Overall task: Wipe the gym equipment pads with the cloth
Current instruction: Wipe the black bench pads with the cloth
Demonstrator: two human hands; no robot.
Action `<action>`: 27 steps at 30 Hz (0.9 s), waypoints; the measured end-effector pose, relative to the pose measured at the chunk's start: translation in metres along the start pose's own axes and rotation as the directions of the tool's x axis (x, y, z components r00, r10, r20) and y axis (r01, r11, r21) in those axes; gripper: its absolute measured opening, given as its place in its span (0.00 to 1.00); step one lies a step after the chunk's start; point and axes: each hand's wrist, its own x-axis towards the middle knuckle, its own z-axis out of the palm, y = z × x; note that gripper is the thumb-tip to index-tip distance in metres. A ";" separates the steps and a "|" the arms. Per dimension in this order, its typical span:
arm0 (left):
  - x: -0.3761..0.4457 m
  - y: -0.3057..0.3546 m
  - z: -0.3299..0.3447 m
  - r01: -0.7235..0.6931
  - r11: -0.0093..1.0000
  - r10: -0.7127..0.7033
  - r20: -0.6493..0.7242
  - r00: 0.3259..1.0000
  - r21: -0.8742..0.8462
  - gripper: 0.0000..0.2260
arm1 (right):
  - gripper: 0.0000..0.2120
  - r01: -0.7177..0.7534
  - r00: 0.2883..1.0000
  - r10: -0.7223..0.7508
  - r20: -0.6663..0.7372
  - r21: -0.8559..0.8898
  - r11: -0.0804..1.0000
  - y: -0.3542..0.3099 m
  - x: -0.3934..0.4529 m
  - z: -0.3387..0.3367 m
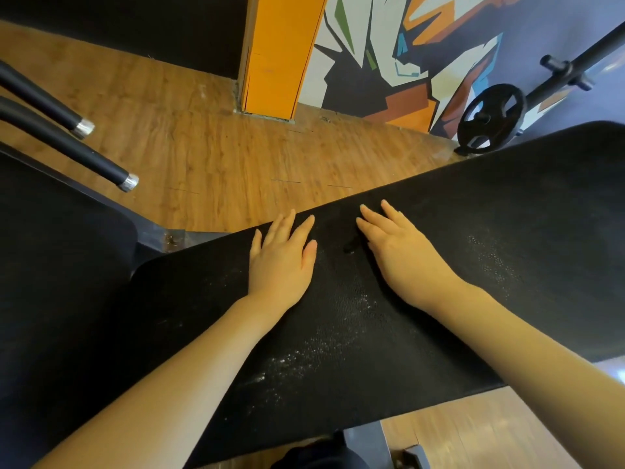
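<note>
Both the left hand (280,262) and right hand (402,255) lie spread flat near the far edge of the firm, dusty, grippy-looking bench pad (507,238); no cloth shows.

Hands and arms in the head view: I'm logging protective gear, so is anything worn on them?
Nothing worn shows. The left hand and right hand are bare: no gloves, rings, watch or wristbands. Both forearms are uncovered, no sleeves in frame. Fingernails look short and unpainted.

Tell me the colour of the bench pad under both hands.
Black, with whitish speckled residue, seen in the head view: the bench pad.
</note>
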 end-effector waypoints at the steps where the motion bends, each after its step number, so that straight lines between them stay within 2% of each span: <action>1: -0.008 -0.001 0.000 -0.011 1.000 0.011 0.010 1.000 0.009 0.22 | 0.25 0.038 0.999 -0.037 0.032 -0.008 0.999 0.000 -0.015 -0.001; 5: -0.029 -0.007 0.001 -0.037 0.999 0.037 0.003 0.999 0.015 0.23 | 0.31 0.163 0.983 -0.154 0.097 -0.086 0.983 -0.009 -0.076 -0.007; 8: -0.030 -0.007 0.002 -0.037 0.999 0.038 -0.034 0.999 0.016 0.24 | 0.29 0.174 0.983 -0.164 0.085 -0.144 0.974 -0.010 -0.067 -0.003; 14: -0.030 -0.008 0.004 -0.026 1.000 0.027 -0.051 0.998 0.017 0.23 | 0.25 0.059 0.998 -0.059 0.037 -0.004 0.998 -0.035 -0.001 -0.003; 21: -0.032 -0.008 0.004 -0.023 1.000 0.022 -0.051 0.998 -0.002 0.22 | 0.34 0.271 0.960 -0.252 0.122 -0.171 0.947 -0.020 -0.113 -0.005; 23: -0.032 -0.006 0.004 -0.022 1.000 0.021 -0.047 0.999 -0.004 0.22 | 0.34 0.257 0.961 -0.233 0.148 -0.176 0.950 -0.017 -0.102 -0.006; 27: -0.031 -0.004 0.001 -0.018 1.000 0.018 -0.048 0.999 -0.007 0.22 | 0.25 0.097 0.995 -0.096 0.024 -0.053 0.994 -0.015 -0.026 -0.008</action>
